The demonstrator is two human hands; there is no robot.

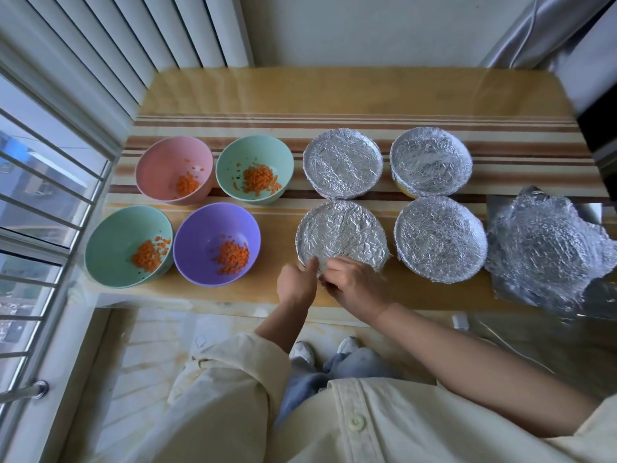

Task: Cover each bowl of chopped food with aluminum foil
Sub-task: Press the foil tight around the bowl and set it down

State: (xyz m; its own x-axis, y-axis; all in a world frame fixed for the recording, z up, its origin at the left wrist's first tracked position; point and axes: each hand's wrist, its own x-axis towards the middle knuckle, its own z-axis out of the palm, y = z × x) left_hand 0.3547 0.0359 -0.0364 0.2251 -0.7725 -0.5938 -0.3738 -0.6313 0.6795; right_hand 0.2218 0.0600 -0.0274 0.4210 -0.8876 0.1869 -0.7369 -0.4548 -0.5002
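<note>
Several bowls stand on the striped table. Uncovered, with chopped carrot inside, are a pink bowl [173, 170], a green bowl [255, 168], a second green bowl [128, 247] and a purple bowl [217, 243]. Foil covers the others: two at the back [342, 163] [430, 162], one at the front right [440, 238] and the front middle bowl [342, 233]. My left hand [297, 284] and my right hand [355, 284] pinch the foil at that front middle bowl's near rim.
A crumpled heap of foil sheets [547, 248] lies at the table's right end. The table's front edge [200, 300] runs just below the bowls. A window with bars is on the left, and a tiled floor lies below the table.
</note>
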